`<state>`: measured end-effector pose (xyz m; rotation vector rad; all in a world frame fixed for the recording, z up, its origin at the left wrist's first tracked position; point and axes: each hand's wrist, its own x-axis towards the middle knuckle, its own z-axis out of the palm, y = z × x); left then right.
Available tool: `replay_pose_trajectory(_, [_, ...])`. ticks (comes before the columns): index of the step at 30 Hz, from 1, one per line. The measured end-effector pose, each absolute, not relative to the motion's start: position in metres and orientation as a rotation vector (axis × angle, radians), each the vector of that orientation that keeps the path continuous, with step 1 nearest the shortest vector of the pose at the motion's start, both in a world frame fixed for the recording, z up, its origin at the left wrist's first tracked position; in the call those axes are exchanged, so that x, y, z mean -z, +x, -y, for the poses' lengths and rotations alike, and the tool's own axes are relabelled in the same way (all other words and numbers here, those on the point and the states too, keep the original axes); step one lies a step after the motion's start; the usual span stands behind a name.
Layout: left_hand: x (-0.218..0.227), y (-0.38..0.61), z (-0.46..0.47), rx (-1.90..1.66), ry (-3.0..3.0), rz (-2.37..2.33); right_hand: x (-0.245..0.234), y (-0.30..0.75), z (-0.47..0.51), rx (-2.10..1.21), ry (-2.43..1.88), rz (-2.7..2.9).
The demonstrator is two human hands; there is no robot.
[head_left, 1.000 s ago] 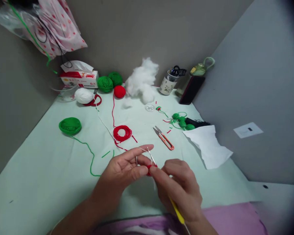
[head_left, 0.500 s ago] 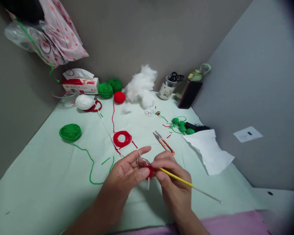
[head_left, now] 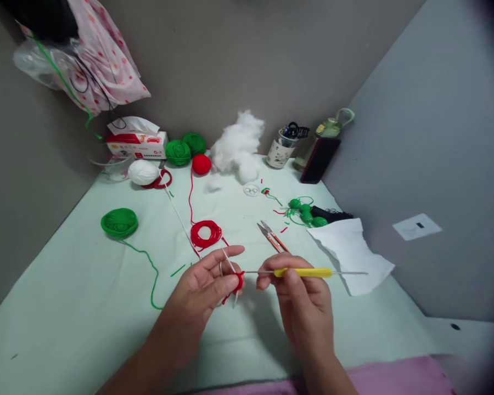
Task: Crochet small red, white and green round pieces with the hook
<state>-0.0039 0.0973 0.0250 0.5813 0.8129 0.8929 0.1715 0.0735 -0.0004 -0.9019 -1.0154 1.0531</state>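
Note:
My left hand point(head_left: 206, 288) pinches a small red crocheted piece point(head_left: 239, 281) between thumb and fingers. White yarn point(head_left: 229, 260) runs over its raised index finger, and a short white tail hangs below the piece. My right hand point(head_left: 300, 299) grips the yellow handle of a crochet hook point(head_left: 307, 272), held nearly level. The hook's left tip meets the upper edge of the red piece; whether it is through a stitch is too small to tell. Just beyond the right hand lie thread snips point(head_left: 271, 235), their handles partly covered. A red yarn coil point(head_left: 206, 234) lies beyond the left hand.
At left is a green yarn ball point(head_left: 119, 223). A white yarn ball point(head_left: 143, 173), red-handled scissors point(head_left: 164, 178), a tissue box point(head_left: 138, 145) and white stuffing point(head_left: 236, 145) stand behind. To the right are green crocheted pieces point(head_left: 307, 213), white paper point(head_left: 356, 255), a phone point(head_left: 320, 159) and a pen cup point(head_left: 280, 149).
My right hand has moved slightly right, away from the red piece, and the hook has swung from slanting to nearly level. The left hand has shifted a little left with the piece.

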Motion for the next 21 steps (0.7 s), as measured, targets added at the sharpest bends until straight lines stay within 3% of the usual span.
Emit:
replay_pose_trajectory(14, [-0.016,0.001,-0.092,-1.015,0.745,-0.936,-0.003,0.163,-0.066,-0.963,-0.937,1.259])
replay_pose_trajectory(21, [-0.017,0.008,-0.086,-0.981,0.563,-0.866,0.006,0.163,-0.054,-0.203,-1.099,1.844])
